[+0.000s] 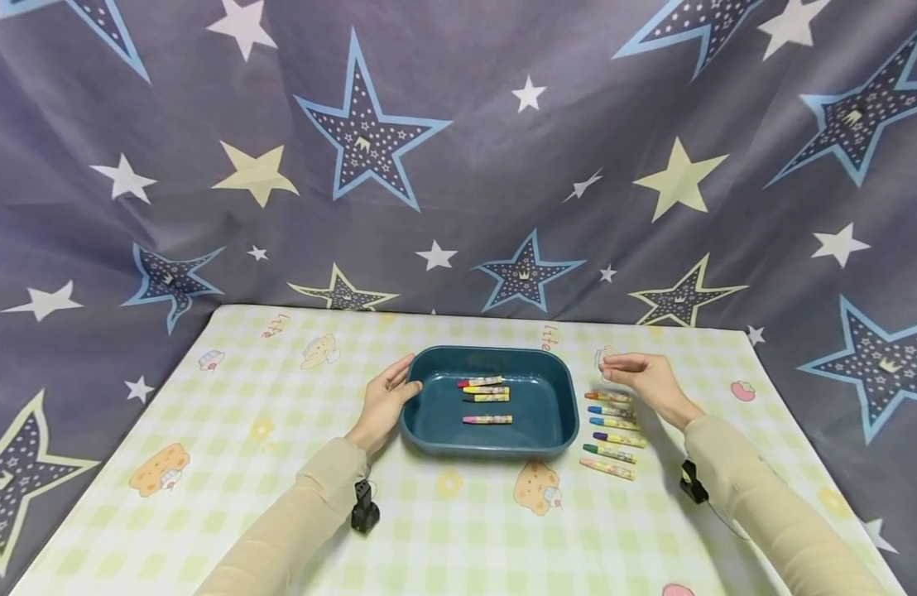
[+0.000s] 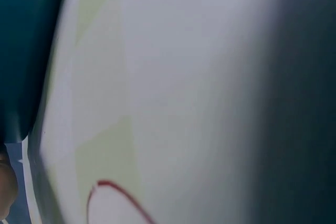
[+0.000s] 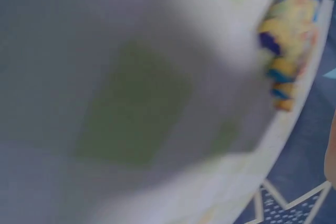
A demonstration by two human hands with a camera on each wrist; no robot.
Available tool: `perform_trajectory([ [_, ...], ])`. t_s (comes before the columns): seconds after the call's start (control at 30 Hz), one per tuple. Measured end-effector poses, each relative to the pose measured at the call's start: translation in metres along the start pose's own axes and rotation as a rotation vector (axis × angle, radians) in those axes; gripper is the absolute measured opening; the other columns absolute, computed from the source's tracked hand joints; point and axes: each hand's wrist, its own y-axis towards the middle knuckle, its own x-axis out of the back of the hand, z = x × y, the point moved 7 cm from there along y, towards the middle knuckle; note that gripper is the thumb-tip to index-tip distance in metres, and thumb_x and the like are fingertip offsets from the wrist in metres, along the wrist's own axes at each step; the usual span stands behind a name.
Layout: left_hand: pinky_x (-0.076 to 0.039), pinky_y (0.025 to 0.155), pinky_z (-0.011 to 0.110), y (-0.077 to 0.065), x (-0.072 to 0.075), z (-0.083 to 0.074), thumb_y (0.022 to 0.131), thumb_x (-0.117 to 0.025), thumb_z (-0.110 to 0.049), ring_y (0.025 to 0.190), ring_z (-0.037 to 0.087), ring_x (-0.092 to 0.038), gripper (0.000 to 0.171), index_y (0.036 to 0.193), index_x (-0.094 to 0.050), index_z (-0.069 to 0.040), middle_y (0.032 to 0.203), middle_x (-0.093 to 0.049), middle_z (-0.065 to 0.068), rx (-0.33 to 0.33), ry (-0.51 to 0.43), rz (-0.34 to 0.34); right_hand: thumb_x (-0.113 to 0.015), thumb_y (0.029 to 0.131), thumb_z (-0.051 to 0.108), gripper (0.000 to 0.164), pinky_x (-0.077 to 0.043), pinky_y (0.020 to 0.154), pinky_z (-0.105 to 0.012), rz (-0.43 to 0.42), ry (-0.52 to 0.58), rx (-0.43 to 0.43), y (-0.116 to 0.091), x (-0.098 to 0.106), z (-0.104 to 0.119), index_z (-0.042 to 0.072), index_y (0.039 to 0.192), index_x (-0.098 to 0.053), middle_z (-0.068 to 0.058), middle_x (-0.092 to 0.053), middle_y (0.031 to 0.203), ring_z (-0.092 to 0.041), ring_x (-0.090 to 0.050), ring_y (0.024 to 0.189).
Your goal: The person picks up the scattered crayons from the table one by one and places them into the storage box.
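A dark teal tray (image 1: 491,451) lies on the table with several paper-wrapped crayons inside: a red-tipped crayon (image 1: 480,382), a yellow one (image 1: 487,391), a dark-tipped one just below, and a pink one (image 1: 487,420) set apart. My left hand (image 1: 380,404) grips the tray's left rim, thumb over the edge and fingers along the outside. To the right of the tray, my right hand (image 1: 648,382) hovers over the top of a crayon row, fingers pointing left, nothing visible in it. That row includes an orange crayon (image 1: 608,397), a purple-tipped one (image 1: 619,439), a green one (image 1: 610,453) and a peach one (image 1: 607,469).
A pale green checked cloth (image 1: 280,530) with cartoon prints covers the table. Behind it hangs a grey star-patterned curtain (image 1: 458,223). Small black wrist cameras hang at the left sleeve (image 1: 280,521) and the right sleeve (image 1: 771,505).
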Motion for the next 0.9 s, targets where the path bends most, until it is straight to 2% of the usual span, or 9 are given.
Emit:
perform_trajectory([
  [0.13, -0.038, 0.104, 0.033, -0.002, -0.001, -0.001, 0.085, -0.057, -0.004, 0.128, 0.023, -0.042, 0.054, 0.137, -0.043, -0.009, 0.138, -0.045, 0.013, -0.005, -0.001, 0.006, -0.067, 0.082, 0.013, 0.04, -0.051, 0.077, -0.012, 0.011, -0.027, -0.015, -0.002, 0.004, -0.019, -0.009, 0.114, -0.059, -0.018, -0.065, 0.108, 0.002, -0.065, 0.083],
  [0.2, -0.038, 0.104, 0.033, -0.002, -0.002, -0.001, 0.085, -0.057, -0.004, 0.129, 0.024, -0.042, 0.054, 0.137, -0.042, -0.008, 0.139, -0.045, 0.014, -0.009, -0.002, 0.01, -0.067, 0.081, 0.01, 0.04, -0.052, 0.078, -0.015, 0.027, -0.001, -0.026, -0.002, 0.003, -0.026, -0.011, 0.114, -0.058, -0.022, -0.063, 0.11, -0.002, -0.066, 0.084],
  [0.37, -0.037, 0.105, 0.033, -0.002, -0.001, -0.001, 0.086, -0.056, -0.003, 0.13, 0.024, -0.04, 0.055, 0.138, -0.041, -0.007, 0.14, -0.043, 0.014, -0.011, -0.013, 0.014, -0.07, 0.08, 0.013, 0.044, -0.052, 0.078, -0.015, 0.06, 0.006, -0.069, -0.002, 0.0, -0.039, -0.009, 0.116, -0.058, -0.021, -0.064, 0.11, -0.004, -0.066, 0.087],
  [0.5, -0.037, 0.105, 0.032, -0.002, -0.001, -0.001, 0.086, -0.056, -0.003, 0.13, 0.023, -0.04, 0.055, 0.138, -0.041, -0.007, 0.14, -0.043, 0.013, -0.012, -0.009, 0.011, -0.07, 0.079, 0.011, 0.041, -0.052, 0.074, -0.015, 0.062, -0.046, -0.038, -0.003, -0.003, -0.042, -0.008, 0.114, -0.06, -0.022, -0.064, 0.108, -0.004, -0.066, 0.085],
  [0.67, -0.037, 0.105, 0.032, -0.003, 0.0, 0.001, 0.086, -0.056, -0.005, 0.13, 0.022, -0.04, 0.055, 0.138, -0.041, -0.009, 0.14, -0.043, 0.011, 0.0, -0.008, -0.004, -0.068, 0.079, 0.004, 0.032, -0.053, 0.065, -0.018, 0.046, -0.16, 0.028, -0.003, -0.008, -0.041, -0.006, 0.109, -0.063, -0.022, -0.067, 0.101, -0.007, -0.066, 0.08],
  [0.9, -0.036, 0.106, 0.033, -0.004, 0.0, 0.0, 0.086, -0.056, -0.005, 0.13, 0.022, -0.039, 0.056, 0.139, -0.04, -0.009, 0.141, -0.042, 0.011, 0.008, 0.002, -0.007, -0.067, 0.079, 0.001, 0.024, -0.053, 0.063, -0.017, 0.001, -0.23, 0.03, 0.0, -0.008, -0.04, -0.004, 0.103, -0.066, -0.019, -0.069, 0.094, -0.011, -0.066, 0.076],
])
